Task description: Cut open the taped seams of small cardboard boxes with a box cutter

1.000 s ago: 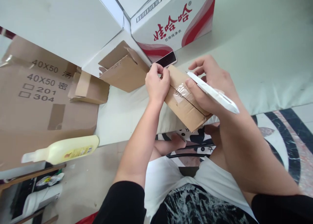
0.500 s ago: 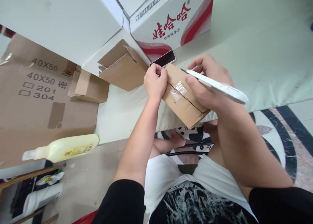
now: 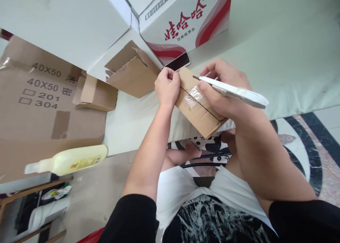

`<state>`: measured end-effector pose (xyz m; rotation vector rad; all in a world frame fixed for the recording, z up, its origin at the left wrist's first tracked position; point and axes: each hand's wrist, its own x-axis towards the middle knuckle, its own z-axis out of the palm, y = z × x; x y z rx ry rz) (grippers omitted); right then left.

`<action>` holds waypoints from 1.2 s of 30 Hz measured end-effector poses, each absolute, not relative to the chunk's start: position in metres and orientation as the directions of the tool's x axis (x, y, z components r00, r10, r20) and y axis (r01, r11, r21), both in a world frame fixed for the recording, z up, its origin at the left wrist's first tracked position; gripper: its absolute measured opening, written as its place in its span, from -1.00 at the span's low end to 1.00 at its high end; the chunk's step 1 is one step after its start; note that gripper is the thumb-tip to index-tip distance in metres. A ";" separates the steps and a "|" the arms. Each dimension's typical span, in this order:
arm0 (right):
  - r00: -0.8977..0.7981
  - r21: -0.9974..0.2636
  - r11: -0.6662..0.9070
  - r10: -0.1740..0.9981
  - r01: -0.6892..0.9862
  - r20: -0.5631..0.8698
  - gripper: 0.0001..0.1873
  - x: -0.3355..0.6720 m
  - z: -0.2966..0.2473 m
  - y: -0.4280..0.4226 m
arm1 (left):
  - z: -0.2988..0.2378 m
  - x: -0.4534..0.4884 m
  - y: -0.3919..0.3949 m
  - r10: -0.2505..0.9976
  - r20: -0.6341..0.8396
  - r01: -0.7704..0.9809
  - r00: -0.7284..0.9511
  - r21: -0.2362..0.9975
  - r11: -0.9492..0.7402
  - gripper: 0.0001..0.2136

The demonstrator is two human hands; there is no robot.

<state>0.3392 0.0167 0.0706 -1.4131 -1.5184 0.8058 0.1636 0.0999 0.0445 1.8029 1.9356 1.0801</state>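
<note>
A small brown cardboard box (image 3: 200, 117) with clear tape over its top seam lies tilted on the pale mat in front of me. My left hand (image 3: 166, 89) is closed on the box's far left end, fingers curled over its edge. My right hand (image 3: 225, 91) grips a white utility knife (image 3: 233, 91), its thumb resting on the taped seam. The knife lies nearly level, with its short blade tip pointing left above the box top, close to my left hand.
A dark phone (image 3: 177, 62) lies just behind the box. An opened brown carton (image 3: 132, 73) and a smaller flap piece (image 3: 95, 94) sit to the left, beside large flattened cardboard (image 3: 39, 108). A white and red carton (image 3: 186, 20) stands behind. A yellow bottle (image 3: 69, 160) lies at the lower left.
The knife has swung from steeply tilted to nearly level, its tip now nearer my left hand. Both hands and the box have stayed roughly in place.
</note>
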 end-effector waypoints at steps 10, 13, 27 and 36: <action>0.047 -0.893 0.101 0.990 0.439 0.136 -0.79 0.336 0.069 0.019 | 0.047 0.166 0.099 0.945 0.267 0.722 -0.191 0.690 -0.050 -0.72; 0.044 -0.891 0.115 0.988 0.439 0.150 -0.79 0.336 0.069 0.018 | 0.045 0.164 0.100 0.943 0.274 0.719 -0.188 0.692 -0.058 -0.73; -0.008 -0.890 0.160 0.985 0.427 0.173 -0.83 0.338 0.069 0.017 | 0.043 0.162 0.100 0.942 0.289 0.713 -0.171 0.696 -0.084 -0.72; -0.023 -0.888 0.162 0.985 0.430 0.169 -0.84 0.338 0.067 0.019 | 0.041 0.160 0.101 0.935 0.308 0.720 -0.176 0.688 -0.091 -0.72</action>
